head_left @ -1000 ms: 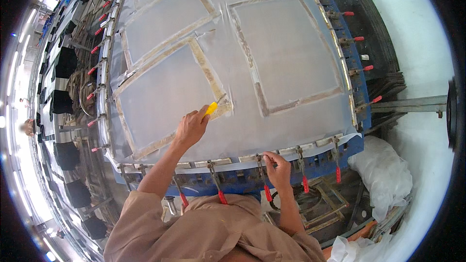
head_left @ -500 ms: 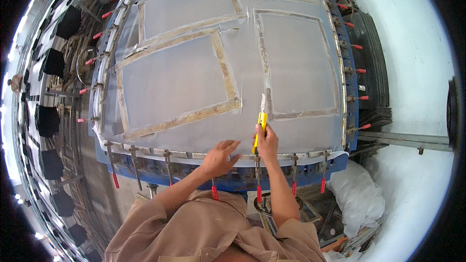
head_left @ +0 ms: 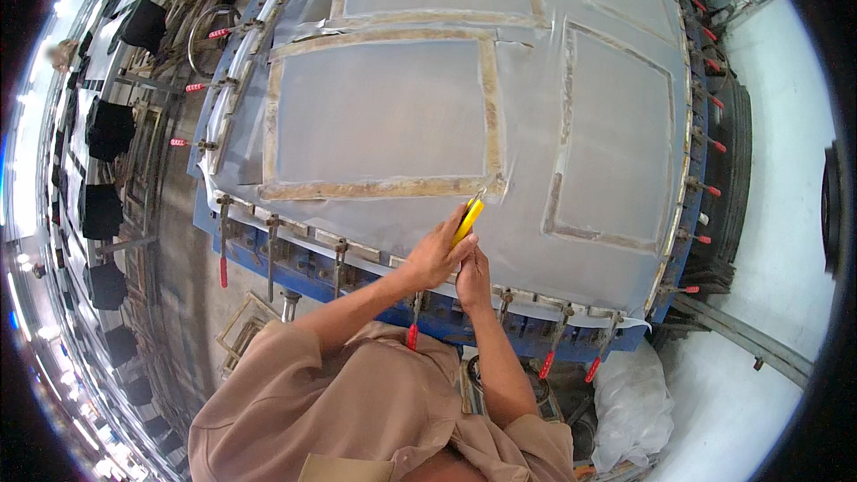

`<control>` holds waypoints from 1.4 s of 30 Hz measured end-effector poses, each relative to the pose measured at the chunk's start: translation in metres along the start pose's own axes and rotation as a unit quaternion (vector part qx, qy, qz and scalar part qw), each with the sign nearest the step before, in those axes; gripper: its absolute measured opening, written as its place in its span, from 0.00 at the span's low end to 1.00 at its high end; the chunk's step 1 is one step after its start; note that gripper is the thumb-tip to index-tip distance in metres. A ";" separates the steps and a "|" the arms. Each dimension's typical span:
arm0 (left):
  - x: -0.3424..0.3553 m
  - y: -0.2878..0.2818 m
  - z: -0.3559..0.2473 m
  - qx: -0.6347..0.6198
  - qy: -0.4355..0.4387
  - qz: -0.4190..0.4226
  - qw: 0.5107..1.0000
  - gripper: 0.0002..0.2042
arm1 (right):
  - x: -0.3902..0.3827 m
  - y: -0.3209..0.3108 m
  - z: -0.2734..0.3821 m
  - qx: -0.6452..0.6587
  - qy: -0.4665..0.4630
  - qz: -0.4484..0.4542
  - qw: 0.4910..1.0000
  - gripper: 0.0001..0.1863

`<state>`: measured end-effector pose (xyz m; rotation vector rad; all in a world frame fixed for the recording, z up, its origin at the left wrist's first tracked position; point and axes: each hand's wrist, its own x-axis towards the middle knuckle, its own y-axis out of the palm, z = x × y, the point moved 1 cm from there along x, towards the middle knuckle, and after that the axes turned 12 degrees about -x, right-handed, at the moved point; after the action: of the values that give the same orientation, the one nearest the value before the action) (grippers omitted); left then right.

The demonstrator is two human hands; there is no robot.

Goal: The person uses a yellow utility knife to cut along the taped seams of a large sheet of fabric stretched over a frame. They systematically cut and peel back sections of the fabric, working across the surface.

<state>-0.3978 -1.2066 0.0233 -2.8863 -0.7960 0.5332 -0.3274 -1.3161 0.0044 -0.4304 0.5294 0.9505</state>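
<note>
A yellow utility knife (head_left: pixel 469 220) with its blade out is in my left hand (head_left: pixel 436 257), fingers closed along its handle. The blade points away from me, near the lower right corner of a brown-taped wooden frame (head_left: pixel 375 189). That frame lies against the stretched translucent grey mesh (head_left: pixel 527 259). Just below the knife is my right hand (head_left: pixel 474 282), touching the left one. Its fingers are bunched together and partly hidden, so anything in them cannot be made out.
Red-handled clamps (head_left: pixel 412 336) line the edges of the blue table (head_left: pixel 375 302). More taped frames, including a narrow one (head_left: pixel 616 239) on the right, lie along the mesh. A white plastic bundle (head_left: pixel 629 411) rests by the wall at lower right. Dark sheets (head_left: pixel 736 170) stand beside the table.
The utility knife has passed from my right hand to my left. My hands have come together, and the blade is now by the left frame's corner. The view has shifted.
</note>
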 end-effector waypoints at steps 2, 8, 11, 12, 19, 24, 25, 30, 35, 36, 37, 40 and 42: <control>0.009 -0.030 -0.009 0.047 -0.025 0.090 0.994 0.28 | -0.002 -0.008 -0.002 -0.047 -0.058 -0.050 0.996 0.23; 0.031 -0.080 -0.003 0.222 0.036 0.117 0.967 0.20 | -0.008 -0.064 -0.031 -0.199 -0.053 -0.162 0.965 0.16; 0.048 -0.065 -0.020 0.239 0.035 0.171 0.955 0.18 | -0.011 -0.076 -0.044 -0.265 -0.097 -0.186 0.941 0.16; 0.054 -0.059 -0.021 0.246 0.062 0.184 0.950 0.18 | -0.010 -0.078 -0.048 -0.303 -0.116 -0.193 0.926 0.16; 0.092 -0.023 -0.025 0.398 0.142 0.200 0.884 0.16 | 0.005 -0.073 -0.052 -0.489 -0.188 -0.204 0.827 0.22; 0.099 -0.015 -0.032 0.476 0.142 0.217 0.841 0.15 | 0.010 -0.069 -0.063 -0.522 -0.155 -0.191 0.816 0.24; 0.099 -0.014 -0.034 0.474 0.147 0.218 0.840 0.14 | 0.011 -0.069 -0.063 -0.528 -0.153 -0.190 0.814 0.24; 0.112 -0.010 -0.037 0.471 0.142 0.236 0.838 0.14 | 0.012 -0.066 -0.070 -0.539 -0.145 -0.187 0.808 0.26; 0.113 -0.009 -0.047 0.494 0.115 0.255 0.823 0.13 | 0.014 -0.067 -0.071 -0.546 -0.130 -0.179 0.808 0.27; 0.116 -0.007 -0.048 0.499 0.103 0.259 0.821 0.12 | 0.014 -0.067 -0.071 -0.547 -0.125 -0.178 0.808 0.27; 0.122 -0.003 -0.046 0.503 0.108 0.264 0.816 0.11 | 0.014 -0.067 -0.070 -0.549 -0.121 -0.174 0.809 0.27; 0.130 0.008 -0.044 0.518 0.116 0.271 0.803 0.09 | 0.011 -0.067 -0.066 -0.554 -0.108 -0.165 0.809 0.27; 0.124 0.011 -0.053 0.531 0.119 0.272 0.794 0.08 | 0.010 -0.068 -0.064 -0.559 -0.110 -0.173 0.804 0.26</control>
<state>-0.2743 -1.1532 0.0328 -1.9539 0.3563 0.4270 -0.2802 -1.3805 -0.0452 -1.4084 -0.3992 0.8563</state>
